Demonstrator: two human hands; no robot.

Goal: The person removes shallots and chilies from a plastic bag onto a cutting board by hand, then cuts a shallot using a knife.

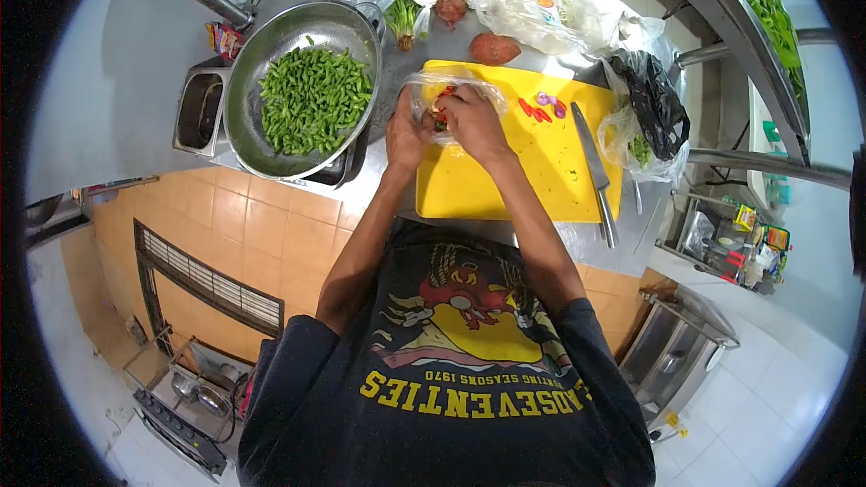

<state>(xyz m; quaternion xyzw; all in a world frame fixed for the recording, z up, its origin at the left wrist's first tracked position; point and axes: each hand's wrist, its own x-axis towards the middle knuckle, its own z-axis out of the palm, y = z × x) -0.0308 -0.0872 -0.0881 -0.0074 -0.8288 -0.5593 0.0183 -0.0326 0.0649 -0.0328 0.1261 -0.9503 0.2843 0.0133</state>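
My left hand [408, 133] grips the left side of a clear plastic bag [492, 97] over the yellow cutting board [469, 194]. Inside the bag show red chilies [441, 114] and some darker bits. My right hand [475, 124] is at the bag's mouth with its fingers bent down among the contents; what the fingertips pinch is hidden. To the right on the board lie red chili pieces [534, 112] and purple shallots [558, 109]. A kitchen knife [591, 151] rests along the board's right side, handle toward me.
A big metal wok [236, 117] of cut green beans [316, 99] stands left, beside a steel container [200, 113]. Behind the board are a reddish tuber [493, 49], spring onions [403, 18] and plastic bags [541, 0]. A black bag [649, 104] sits right, beneath a metal shelf [753, 45].
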